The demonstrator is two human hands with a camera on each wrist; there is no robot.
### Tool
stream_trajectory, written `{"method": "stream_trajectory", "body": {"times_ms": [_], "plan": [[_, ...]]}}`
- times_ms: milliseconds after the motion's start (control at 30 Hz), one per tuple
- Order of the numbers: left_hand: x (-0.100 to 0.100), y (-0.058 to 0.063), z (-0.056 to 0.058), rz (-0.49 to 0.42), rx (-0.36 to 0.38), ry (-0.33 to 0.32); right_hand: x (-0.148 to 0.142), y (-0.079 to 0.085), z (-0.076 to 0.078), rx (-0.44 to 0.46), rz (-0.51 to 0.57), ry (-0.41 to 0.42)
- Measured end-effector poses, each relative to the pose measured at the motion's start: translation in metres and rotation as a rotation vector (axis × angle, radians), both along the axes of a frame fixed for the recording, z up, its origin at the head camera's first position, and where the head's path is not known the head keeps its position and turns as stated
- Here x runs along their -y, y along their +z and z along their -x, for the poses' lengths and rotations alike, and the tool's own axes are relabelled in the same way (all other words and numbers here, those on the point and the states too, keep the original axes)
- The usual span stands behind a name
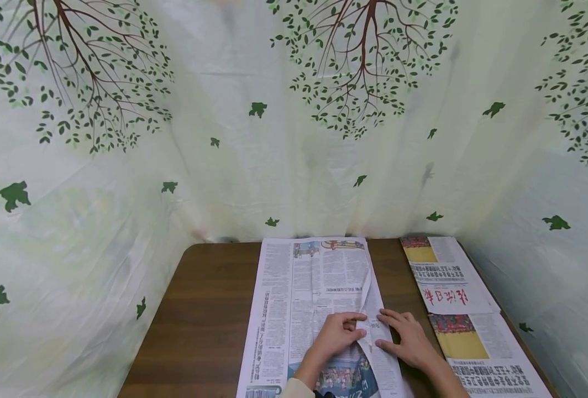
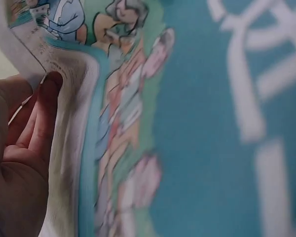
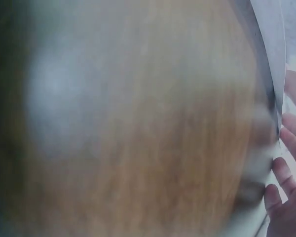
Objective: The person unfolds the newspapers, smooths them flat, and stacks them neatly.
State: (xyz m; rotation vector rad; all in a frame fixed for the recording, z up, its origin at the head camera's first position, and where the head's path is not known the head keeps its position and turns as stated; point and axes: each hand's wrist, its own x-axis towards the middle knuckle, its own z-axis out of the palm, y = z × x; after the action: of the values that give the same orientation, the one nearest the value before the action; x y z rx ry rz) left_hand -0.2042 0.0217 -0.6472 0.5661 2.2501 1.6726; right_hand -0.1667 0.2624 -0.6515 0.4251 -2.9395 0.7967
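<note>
Pinching the folded-over strip [image 1: 379, 354] of a large white printed newspaper [image 1: 276, 271] between thumb and fingers (the left wrist view shows the grip up close), the bare left hand [image 1: 337, 336] reaches from a cream sleeve [image 1: 298, 389]. Just across the narrow strip, the bare right hand [image 1: 409, 340] has its fingers spread and lightly bent, the tips resting at the paper's right edge. The newspaper lies on a dark brown wood-grain table [image 1: 194, 315], near its middle, running up to the far edge. To its right, two smaller folded newspapers with red-and-yellow pictures lie one beyond the other, the farther one [image 1: 448, 279] showing large red characters, the nearer one [image 1: 495, 345] bold black lines.
</note>
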Motion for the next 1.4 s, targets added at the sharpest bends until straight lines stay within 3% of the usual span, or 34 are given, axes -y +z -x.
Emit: {"method": "stream_trajectory", "body": {"times_ms": [300,733,1400], "plan": [[0.025,0.007,0.001,-0.058,0.047,0.033,-0.003,0.0,-0.003,-0.019,-0.056,-0.039],[0.071,0.013,-0.002,-0.029,0.05,0.029,-0.008,-0.001,-0.007,-0.03,-0.035,-0.01],[0.138,0.011,-0.019,-0.036,0.054,0.127,-0.007,-0.002,-0.008,-0.028,-0.056,0.014]]}}
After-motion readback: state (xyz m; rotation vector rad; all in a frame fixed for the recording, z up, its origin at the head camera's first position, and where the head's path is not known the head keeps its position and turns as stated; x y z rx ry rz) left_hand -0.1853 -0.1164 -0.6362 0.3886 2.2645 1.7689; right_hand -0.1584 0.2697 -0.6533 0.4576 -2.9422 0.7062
